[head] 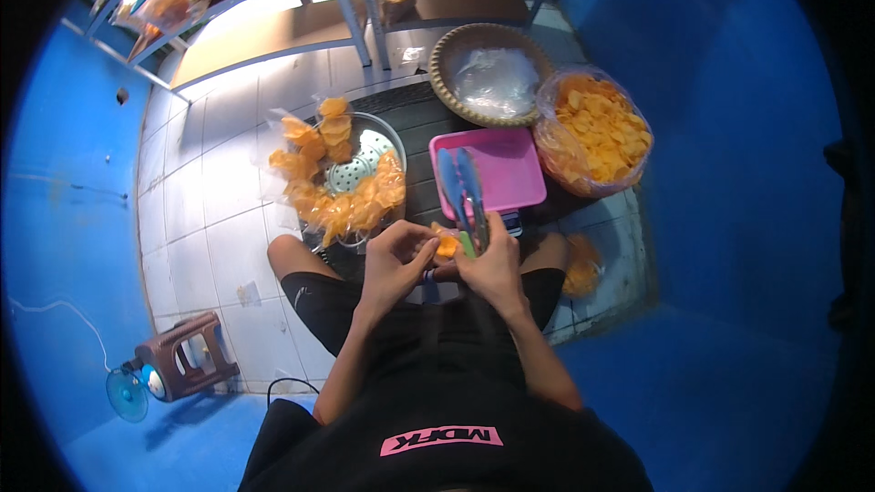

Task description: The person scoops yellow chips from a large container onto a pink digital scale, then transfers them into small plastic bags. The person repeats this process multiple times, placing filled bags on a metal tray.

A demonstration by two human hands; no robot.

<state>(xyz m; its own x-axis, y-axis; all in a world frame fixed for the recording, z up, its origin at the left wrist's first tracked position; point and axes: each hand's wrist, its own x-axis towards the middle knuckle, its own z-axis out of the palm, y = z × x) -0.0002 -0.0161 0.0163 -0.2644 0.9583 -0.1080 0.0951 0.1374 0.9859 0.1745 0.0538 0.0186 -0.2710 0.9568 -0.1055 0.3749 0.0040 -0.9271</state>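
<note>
My right hand (493, 256) grips tongs with blue tips (451, 181) and a green part by the thumb. The tips point away from me, over a pink plastic tray (492, 199). A small bag of orange chips (448, 246) sits between my hands. My left hand (401, 251) pinches the bag's edge with thumb and fingers, and my right fingertips touch its other side. Under the tray's near edge, part of a scale (512, 224) with a display shows. The lower part of the bag is hard to make out.
Filled chip bags (342, 208) ring a perforated light-green basin (352, 174) on the left. A large plastic sack of chips (601, 140) stands right, beside a woven basket (441, 82) with clear plastic bags (499, 82). Metal shelving (348, 10) stands behind; a brown stool (171, 365) and fan (128, 394) lie lower left.
</note>
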